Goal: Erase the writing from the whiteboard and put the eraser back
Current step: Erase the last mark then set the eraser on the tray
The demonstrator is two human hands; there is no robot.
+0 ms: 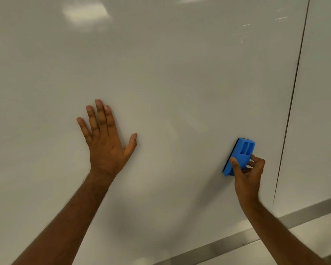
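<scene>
Blue plastic forms the body of the whiteboard eraser (239,156), a stubby rectangular block with two slots moulded into its back and a thin dark felt layer along the edge that meets the board; it stands tilted, its upper end leaning to the right, pressed against the whiteboard (180,77) low on the right side of the panel, near a dark vertical seam (292,104); the right hand (246,175) pinches its lower half, thumb on the near left edge and curled fingers wrapped round the right edge, clamped on the block; the left hand (105,142) lies flat on the board well apart to the left, palm down, fingers spread and straight, thumb splayed out to the right, holding nothing; the glossy white surface around both hands shows no legible writing, only soft ceiling-light reflections (84,12) near the top and a few faint pale streaks at upper right; a metal strip (237,240) runs along the board's bottom edge, below the right forearm.
</scene>
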